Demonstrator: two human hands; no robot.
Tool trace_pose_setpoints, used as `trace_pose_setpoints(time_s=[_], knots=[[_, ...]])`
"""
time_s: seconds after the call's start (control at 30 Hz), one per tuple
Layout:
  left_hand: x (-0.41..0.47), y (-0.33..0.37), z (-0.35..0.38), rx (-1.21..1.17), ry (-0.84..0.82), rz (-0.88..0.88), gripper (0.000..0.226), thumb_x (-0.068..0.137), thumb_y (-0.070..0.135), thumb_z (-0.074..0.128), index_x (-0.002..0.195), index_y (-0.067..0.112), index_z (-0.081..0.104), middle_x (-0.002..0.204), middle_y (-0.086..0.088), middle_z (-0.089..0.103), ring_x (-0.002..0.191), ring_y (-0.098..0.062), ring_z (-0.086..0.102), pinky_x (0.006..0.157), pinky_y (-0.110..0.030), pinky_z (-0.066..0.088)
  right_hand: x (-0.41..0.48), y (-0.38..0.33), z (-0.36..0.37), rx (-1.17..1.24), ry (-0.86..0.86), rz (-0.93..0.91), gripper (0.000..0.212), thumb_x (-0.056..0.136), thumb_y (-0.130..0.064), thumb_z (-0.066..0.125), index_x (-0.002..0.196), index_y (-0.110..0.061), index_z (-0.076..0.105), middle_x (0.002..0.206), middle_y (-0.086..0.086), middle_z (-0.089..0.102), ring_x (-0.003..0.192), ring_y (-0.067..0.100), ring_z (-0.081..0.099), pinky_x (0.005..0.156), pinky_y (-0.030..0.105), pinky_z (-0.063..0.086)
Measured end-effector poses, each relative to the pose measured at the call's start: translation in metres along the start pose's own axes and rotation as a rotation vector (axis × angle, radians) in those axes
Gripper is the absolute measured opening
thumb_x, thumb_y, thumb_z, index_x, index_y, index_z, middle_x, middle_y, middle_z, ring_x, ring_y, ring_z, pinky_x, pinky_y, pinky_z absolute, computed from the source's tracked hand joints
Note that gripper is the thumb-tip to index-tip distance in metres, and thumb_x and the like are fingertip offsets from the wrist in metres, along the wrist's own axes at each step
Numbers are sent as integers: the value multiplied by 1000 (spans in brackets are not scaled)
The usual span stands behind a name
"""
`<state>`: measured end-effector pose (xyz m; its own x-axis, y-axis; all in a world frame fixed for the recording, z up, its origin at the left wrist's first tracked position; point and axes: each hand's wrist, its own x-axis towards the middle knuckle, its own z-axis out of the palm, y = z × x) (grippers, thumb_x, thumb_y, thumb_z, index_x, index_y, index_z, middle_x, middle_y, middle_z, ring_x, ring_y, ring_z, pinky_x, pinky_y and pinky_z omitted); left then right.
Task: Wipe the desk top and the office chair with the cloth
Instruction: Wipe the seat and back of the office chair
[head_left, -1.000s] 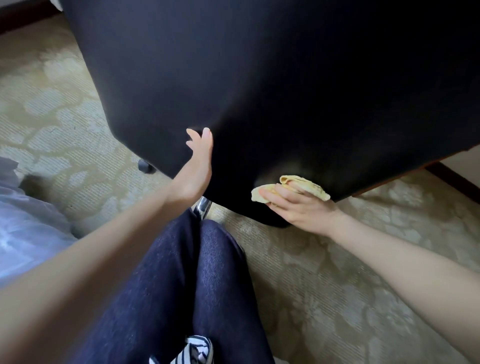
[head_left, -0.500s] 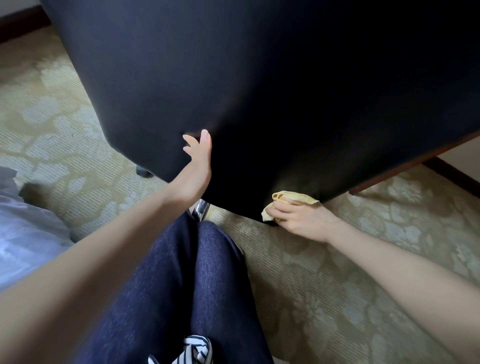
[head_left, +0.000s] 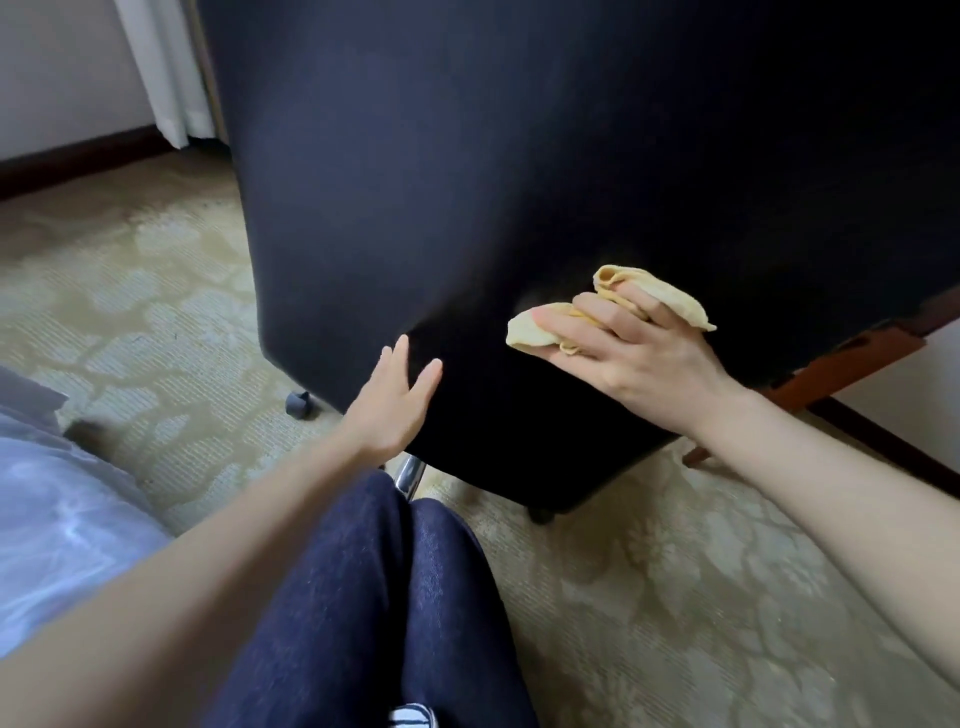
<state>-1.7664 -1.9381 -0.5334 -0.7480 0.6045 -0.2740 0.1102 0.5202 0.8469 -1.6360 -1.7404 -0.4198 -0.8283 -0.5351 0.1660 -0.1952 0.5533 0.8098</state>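
Chair runs off the top edge, base mostly hidden behind it, right hand covering half the cloth.

Beneath me the patterned carpet carries the office chair on a caster; right of the chair stands a wooden desk leg.

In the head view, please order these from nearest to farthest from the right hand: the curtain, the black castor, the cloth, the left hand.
1. cloth, held in the right hand itself.
2. left hand, to its left on the chair back.
3. black castor, farther left on the carpet.
4. curtain, top left corner.
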Motion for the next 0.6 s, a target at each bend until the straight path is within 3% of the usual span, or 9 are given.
trace_pose_setpoints(time_s=[0.13, 0.33, 0.5, 0.6], knots=[[-3, -1, -30, 310, 232, 267, 87, 91, 35, 58, 152, 20, -2, 160, -10, -6, 147, -27, 5, 117, -43, 14, 55, 14, -8, -126, 170, 135, 37, 88, -9, 56, 118, -28, 67, 121, -5, 65, 116, 18, 45, 104, 40, 30], [15, 25, -95, 469, 531, 474, 104, 81, 23, 67, 150, 30, -10, 159, -4, -15, 146, -30, -8, 115, -51, 6, 129, 18, -1, -215, 317, 266, 41, 90, -5, 56, 118, -33, 66, 122, -9, 64, 119, 17, 58, 108, 53, 21], [38, 27, -134, 615, 565, 496, 113, 80, 20, 67, 144, 39, -24, 158, 3, -20, 146, -30, -12, 114, -54, 6, 163, 3, 13, -234, 267, 283, 37, 93, -10, 50, 119, -32, 65, 126, -11, 61, 122, 16, 55, 109, 58, 15], [47, 23, -141, 679, 554, 509, 112, 82, 17, 65, 138, 40, -30, 158, 3, -21, 146, -28, -12, 114, -52, 8, 171, -8, 25, -212, 199, 181, 35, 92, -14, 47, 118, -29, 66, 131, -9, 58, 124, 15, 53, 108, 56, 25]])
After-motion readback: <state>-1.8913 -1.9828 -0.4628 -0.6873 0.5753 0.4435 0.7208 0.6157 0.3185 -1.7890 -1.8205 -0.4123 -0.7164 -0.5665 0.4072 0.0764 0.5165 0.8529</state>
